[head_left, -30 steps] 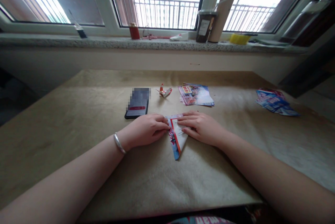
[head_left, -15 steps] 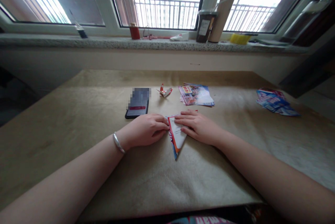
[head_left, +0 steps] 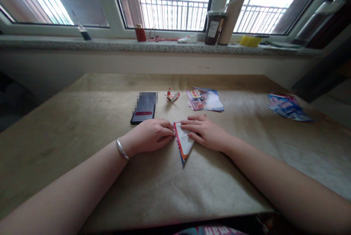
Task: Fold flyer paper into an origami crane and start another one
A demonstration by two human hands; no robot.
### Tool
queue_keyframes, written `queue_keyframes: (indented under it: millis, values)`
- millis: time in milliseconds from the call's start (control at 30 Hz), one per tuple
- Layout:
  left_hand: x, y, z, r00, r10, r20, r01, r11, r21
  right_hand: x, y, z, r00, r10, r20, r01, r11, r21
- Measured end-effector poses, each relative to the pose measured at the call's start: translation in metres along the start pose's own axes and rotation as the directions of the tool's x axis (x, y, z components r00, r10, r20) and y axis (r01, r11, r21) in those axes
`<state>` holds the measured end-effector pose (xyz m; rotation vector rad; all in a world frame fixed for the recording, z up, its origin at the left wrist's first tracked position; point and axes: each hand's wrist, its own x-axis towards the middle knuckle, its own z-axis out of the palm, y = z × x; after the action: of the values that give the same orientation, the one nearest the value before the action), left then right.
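A sheet of printed paper (head_left: pixel 185 145), folded into a narrow triangle, lies on the table with its point toward me. It has a white face, a red-orange border and a blue edge. My left hand (head_left: pixel 153 135), with a silver bangle on the wrist, pinches the paper's left edge, thumb and fingers closed together. My right hand (head_left: pixel 205 132) lies flat over the upper right part, fingers stretched out and pressing on it. The paper's upper right part is hidden under that hand.
Beyond my left hand lies a phone (head_left: pixel 144 108). A small folded red-and-white paper figure (head_left: pixel 172 96) stands at the middle back. Printed sheets (head_left: pixel 210 99) are stacked right of it, and more leaflets (head_left: pixel 289 107) lie far right. Behind the table runs a cluttered windowsill (head_left: pixel 109 45).
Both hands stay on the folded paper in nearly the same pose. The whole view has shifted very slightly; nothing was let go or taken up.
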<state>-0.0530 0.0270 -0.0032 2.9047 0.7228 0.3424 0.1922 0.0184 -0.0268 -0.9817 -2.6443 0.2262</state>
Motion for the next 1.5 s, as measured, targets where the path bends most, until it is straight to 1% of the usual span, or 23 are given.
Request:
queue_keyframes:
  millis: [233,500,767,867,967,1133,1267,1500]
  values:
    - [0.000,-0.002,0.000,1.000,0.002,-0.002,-0.002,1.000,-0.015,0.000,0.000,0.000,1.000,-0.010,0.027,0.010,1.000,-0.023]
    - [0.001,-0.002,0.001,1.000,-0.015,0.010,0.016,1.000,-0.021,0.001,-0.002,0.001,1.000,0.007,0.026,-0.006,1.000,-0.027]
    - [0.003,0.001,0.008,0.998,0.002,-0.059,0.000,0.999,0.032,0.000,0.000,0.002,1.000,-0.002,0.017,0.003,1.000,-0.030]
    - [0.004,0.007,0.010,0.996,-0.038,-0.086,0.044,0.996,0.077,0.000,0.001,0.003,1.000,-0.004,0.014,0.004,1.000,-0.031]
    - [0.004,0.011,0.008,0.995,-0.079,-0.053,0.085,0.988,0.128,0.000,0.001,0.003,1.000,-0.002,-0.007,0.002,1.000,-0.019]
    - [0.004,0.012,0.005,0.995,-0.098,-0.009,0.098,0.983,0.157,0.000,0.001,0.003,0.998,0.005,-0.062,-0.005,1.000,0.003]
    - [0.003,0.011,0.004,0.996,-0.083,-0.016,0.085,0.983,0.162,0.000,-0.002,0.001,0.998,0.001,-0.064,-0.001,1.000,-0.008]
    - [0.003,0.009,0.006,0.996,-0.092,-0.017,0.094,0.984,0.151,0.001,-0.003,0.002,0.999,0.005,-0.042,-0.006,0.999,-0.039]
